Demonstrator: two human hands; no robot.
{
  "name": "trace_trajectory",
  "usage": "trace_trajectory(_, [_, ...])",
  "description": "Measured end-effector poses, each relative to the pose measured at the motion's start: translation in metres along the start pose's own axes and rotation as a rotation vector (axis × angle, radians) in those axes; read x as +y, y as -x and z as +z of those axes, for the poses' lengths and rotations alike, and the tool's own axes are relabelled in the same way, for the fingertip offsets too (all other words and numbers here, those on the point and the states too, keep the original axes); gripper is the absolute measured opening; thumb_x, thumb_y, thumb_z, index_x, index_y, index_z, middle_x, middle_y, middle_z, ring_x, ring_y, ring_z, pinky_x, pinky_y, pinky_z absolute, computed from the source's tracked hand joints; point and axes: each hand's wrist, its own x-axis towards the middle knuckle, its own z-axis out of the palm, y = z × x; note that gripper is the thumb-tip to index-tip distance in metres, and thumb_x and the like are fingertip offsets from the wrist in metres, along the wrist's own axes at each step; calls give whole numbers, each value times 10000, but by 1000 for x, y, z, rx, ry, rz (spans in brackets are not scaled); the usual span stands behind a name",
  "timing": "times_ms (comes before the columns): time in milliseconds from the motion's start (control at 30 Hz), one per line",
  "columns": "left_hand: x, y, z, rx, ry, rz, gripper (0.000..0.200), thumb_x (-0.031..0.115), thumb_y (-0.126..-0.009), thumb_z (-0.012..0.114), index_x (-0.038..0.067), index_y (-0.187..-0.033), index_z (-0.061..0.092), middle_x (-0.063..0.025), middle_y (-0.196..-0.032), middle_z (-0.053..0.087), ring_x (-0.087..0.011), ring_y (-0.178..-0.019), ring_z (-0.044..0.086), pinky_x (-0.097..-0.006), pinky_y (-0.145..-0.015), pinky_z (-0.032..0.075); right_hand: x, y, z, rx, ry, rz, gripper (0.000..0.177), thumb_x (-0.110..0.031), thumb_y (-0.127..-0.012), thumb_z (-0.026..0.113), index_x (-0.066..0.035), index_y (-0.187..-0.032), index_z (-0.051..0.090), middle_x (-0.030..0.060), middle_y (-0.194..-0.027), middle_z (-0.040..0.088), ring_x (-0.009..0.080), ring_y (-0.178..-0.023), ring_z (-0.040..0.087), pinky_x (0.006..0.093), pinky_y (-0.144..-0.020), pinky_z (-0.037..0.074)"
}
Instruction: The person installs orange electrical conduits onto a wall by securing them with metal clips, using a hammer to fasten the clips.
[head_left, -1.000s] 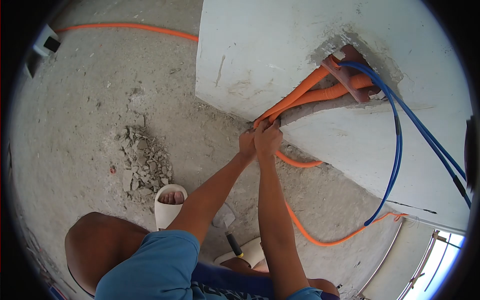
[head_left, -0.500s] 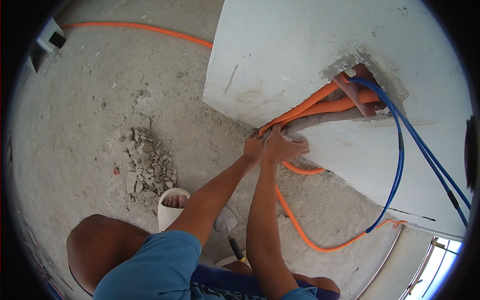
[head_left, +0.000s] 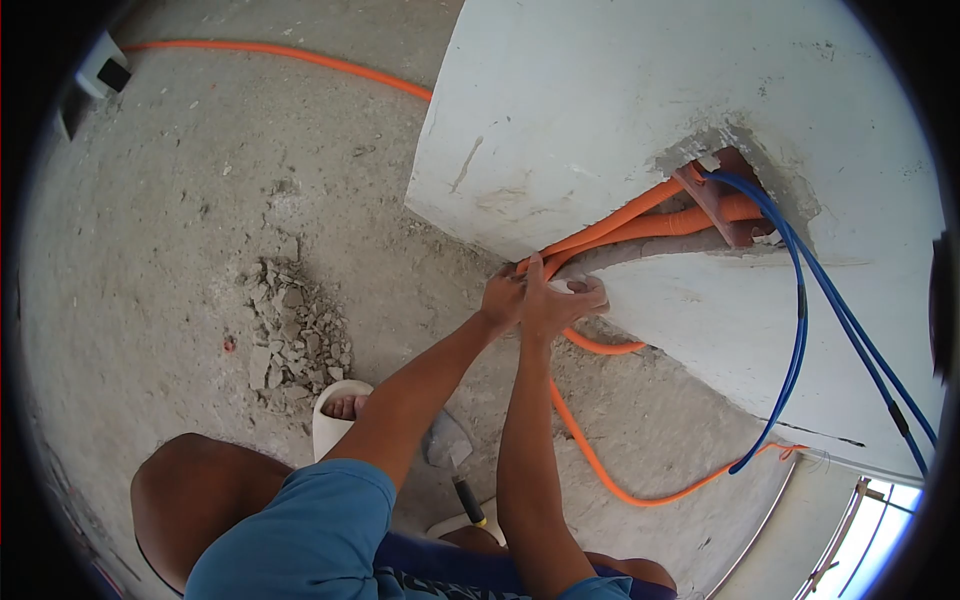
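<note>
Two orange corrugated conduits come out of a broken-out hole in the white wall and run down a groove to the wall's foot. At the lower end of the groove, my left hand is closed around a conduit, its fingertips partly hidden. Right beside it, my right hand presses its thumb along the conduit, with the other fingers curled to the right near the wall edge. Below my hands, a thinner orange conduit curves over the floor toward the right.
Blue tubes hang from the hole in the wall. Rubble lies on the concrete floor to the left. A trowel with a black handle is between my feet. Another orange conduit crosses the floor behind the wall.
My right hand has shifted slightly left and its thumb now lies straighter along the conduit. My left hand stays at nearly the same spot.
</note>
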Motion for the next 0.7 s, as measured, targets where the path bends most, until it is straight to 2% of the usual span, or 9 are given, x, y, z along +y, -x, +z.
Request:
trace_trajectory(167, [-1,-1,1,-36,2,-2,336,184,-733,632,52,-1042,647,-133,-816,688,-338,-788,654,-427,-770,522,-8,-4,-2,-14,-57,182,705,-313,-656,884,-1,-1017,365,108,-1039,304,206,-914,377,399,-750,388])
trace_trajectory(267, [2,-3,-5,-30,-5,-14,375,195,-733,635,52,-1080,641,-138,-830,688,-331,-806,655,-434,-780,518,-10,0,2,-1,-70,181,673,-299,-674,873,0,-992,362,110,-1036,306,204,-904,381,394,-739,403])
trace_trajectory(367, [2,-2,-3,-34,-47,-30,406,200,-735,634,58,-1115,635,-136,-843,691,-322,-819,658,-436,-790,518,-4,-6,5,1,-126,287,640,-275,-685,868,-4,-953,354,117,-1033,306,209,-898,398,370,-722,448])
trace_trajectory(500, [2,-3,-2,-39,-62,-8,412,211,-733,638,79,-1123,636,-125,-847,695,-307,-835,664,-424,-786,526,-18,-10,23,121,-233,415,566,-205,-747,828,-17,-926,325,128,-1015,337,208,-899,449,322,-653,497])
trace_trajectory(567, [-4,-2,0,-70,-54,-41,385,216,-731,643,84,-1092,651,-122,-849,695,-303,-831,666,-413,-774,532,-20,-4,32,157,-323,500,532,-173,-780,802,-25,-924,312,132,-987,373,206,-873,483,311,-622,508])
trace_trajectory(700, [2,-1,-14,-45,-17,-79,285,219,-738,646,112,-999,687,-109,-846,695,-297,-805,669,-400,-743,538,-27,-7,26,89,-421,628,513,-156,-803,783,-23,-933,305,120,-908,433,199,-808,514,322,-634,507])
